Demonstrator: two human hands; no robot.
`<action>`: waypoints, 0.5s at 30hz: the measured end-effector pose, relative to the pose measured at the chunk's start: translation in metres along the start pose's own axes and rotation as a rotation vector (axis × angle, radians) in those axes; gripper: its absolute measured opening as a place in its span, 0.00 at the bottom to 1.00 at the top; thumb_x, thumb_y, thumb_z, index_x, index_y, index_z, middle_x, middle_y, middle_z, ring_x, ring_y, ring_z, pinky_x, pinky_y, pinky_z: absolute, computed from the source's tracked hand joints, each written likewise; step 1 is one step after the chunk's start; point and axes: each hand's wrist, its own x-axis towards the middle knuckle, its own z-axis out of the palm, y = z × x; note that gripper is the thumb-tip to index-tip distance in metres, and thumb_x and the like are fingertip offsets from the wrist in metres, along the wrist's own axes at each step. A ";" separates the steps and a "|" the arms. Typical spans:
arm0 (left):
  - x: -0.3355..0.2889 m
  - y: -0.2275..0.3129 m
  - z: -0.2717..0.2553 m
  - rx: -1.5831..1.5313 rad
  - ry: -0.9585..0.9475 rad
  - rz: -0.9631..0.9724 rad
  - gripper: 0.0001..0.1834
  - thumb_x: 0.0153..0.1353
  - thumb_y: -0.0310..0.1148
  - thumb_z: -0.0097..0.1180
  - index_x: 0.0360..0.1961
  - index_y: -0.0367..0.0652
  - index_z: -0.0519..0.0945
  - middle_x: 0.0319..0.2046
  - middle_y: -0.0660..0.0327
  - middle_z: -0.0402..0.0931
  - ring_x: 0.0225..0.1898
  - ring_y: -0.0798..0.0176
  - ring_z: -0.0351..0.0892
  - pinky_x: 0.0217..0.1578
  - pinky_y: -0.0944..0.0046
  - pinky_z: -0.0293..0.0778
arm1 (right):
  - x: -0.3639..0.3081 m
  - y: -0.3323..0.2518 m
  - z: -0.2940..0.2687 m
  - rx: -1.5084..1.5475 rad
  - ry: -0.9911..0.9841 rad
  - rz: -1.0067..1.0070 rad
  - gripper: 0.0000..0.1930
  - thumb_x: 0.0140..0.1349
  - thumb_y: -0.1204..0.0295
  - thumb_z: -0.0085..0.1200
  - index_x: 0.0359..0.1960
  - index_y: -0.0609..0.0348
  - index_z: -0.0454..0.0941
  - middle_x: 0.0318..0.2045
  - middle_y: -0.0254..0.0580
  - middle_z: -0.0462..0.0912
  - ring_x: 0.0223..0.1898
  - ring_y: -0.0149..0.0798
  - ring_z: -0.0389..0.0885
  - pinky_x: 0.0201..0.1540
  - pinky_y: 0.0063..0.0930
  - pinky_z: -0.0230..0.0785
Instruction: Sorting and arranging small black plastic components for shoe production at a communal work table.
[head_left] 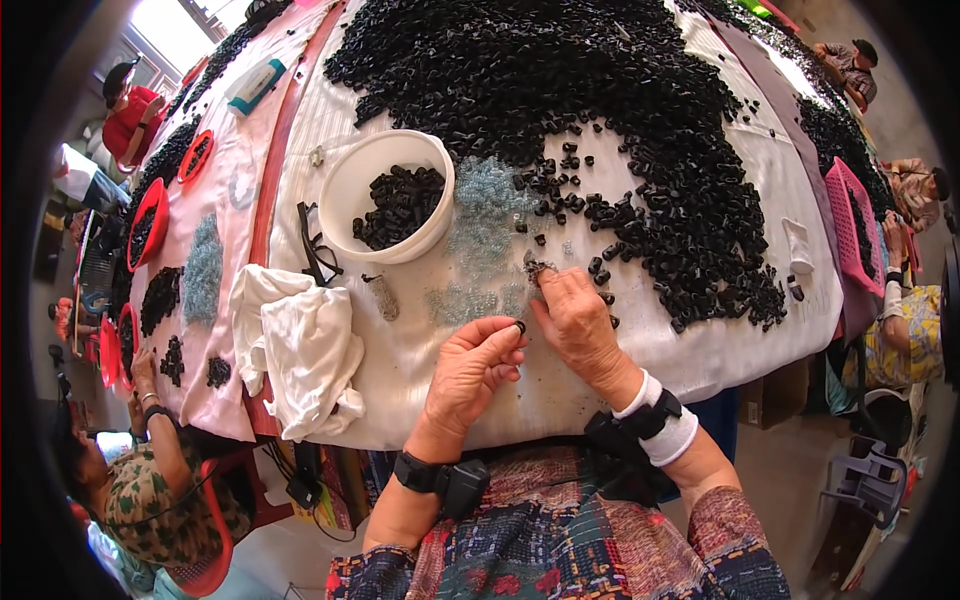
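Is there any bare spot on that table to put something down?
Yes: bare cloth between the right hand and the table's right edge, below the black pile. The strip between white bowl and folded rag is tighter; the far half is crowded.

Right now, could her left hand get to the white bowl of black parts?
Probably yes: the left hand pinches a small black ring, and only bare cloth lies between it and the white bowl.

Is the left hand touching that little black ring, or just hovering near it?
Touching. The head view shows the left hand pinching the small black ring between its fingertips, with no gap visible.
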 end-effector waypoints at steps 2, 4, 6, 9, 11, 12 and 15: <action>-0.001 0.001 0.001 0.030 0.018 -0.005 0.07 0.59 0.27 0.56 0.39 0.41 0.77 0.32 0.58 0.79 0.28 0.69 0.79 0.26 0.72 0.77 | -0.003 0.000 0.003 0.019 0.007 0.030 0.18 0.44 0.82 0.58 0.40 0.68 0.71 0.32 0.52 0.75 0.37 0.53 0.74 0.39 0.39 0.69; -0.002 0.001 0.002 0.050 0.018 0.015 0.10 0.57 0.26 0.58 0.41 0.38 0.76 0.34 0.56 0.80 0.31 0.66 0.81 0.27 0.71 0.77 | -0.004 -0.001 0.003 0.040 0.014 0.059 0.18 0.44 0.82 0.57 0.40 0.68 0.71 0.32 0.52 0.75 0.37 0.53 0.74 0.39 0.39 0.69; -0.001 0.000 0.003 0.061 0.016 0.034 0.08 0.58 0.26 0.58 0.39 0.39 0.77 0.34 0.55 0.80 0.31 0.66 0.81 0.27 0.71 0.77 | -0.005 -0.004 -0.002 0.017 0.010 0.039 0.16 0.47 0.83 0.50 0.40 0.66 0.72 0.31 0.49 0.75 0.37 0.50 0.74 0.40 0.36 0.70; 0.002 -0.002 0.006 0.109 0.005 0.073 0.08 0.57 0.25 0.57 0.39 0.39 0.77 0.34 0.55 0.80 0.31 0.66 0.81 0.27 0.72 0.78 | -0.008 -0.003 -0.007 0.076 0.007 0.046 0.14 0.48 0.84 0.50 0.39 0.65 0.72 0.32 0.49 0.76 0.37 0.51 0.75 0.40 0.36 0.71; 0.004 -0.004 0.008 0.144 0.002 0.093 0.08 0.57 0.25 0.58 0.39 0.39 0.77 0.34 0.56 0.80 0.31 0.66 0.81 0.27 0.71 0.78 | -0.010 -0.002 -0.012 0.223 0.013 0.132 0.13 0.49 0.84 0.52 0.38 0.65 0.73 0.31 0.49 0.77 0.36 0.49 0.77 0.38 0.34 0.72; 0.005 -0.006 0.009 0.164 -0.019 0.119 0.09 0.57 0.25 0.58 0.39 0.39 0.77 0.34 0.56 0.80 0.31 0.66 0.81 0.28 0.71 0.77 | -0.009 -0.003 -0.015 0.369 0.021 0.221 0.11 0.50 0.84 0.53 0.37 0.64 0.74 0.31 0.48 0.78 0.35 0.48 0.78 0.37 0.33 0.72; 0.007 -0.010 0.013 0.216 -0.044 0.166 0.09 0.57 0.25 0.58 0.40 0.38 0.77 0.34 0.57 0.81 0.31 0.65 0.81 0.29 0.70 0.77 | -0.002 -0.011 -0.034 0.598 0.048 0.333 0.08 0.51 0.83 0.56 0.33 0.64 0.75 0.30 0.47 0.79 0.31 0.44 0.81 0.33 0.29 0.73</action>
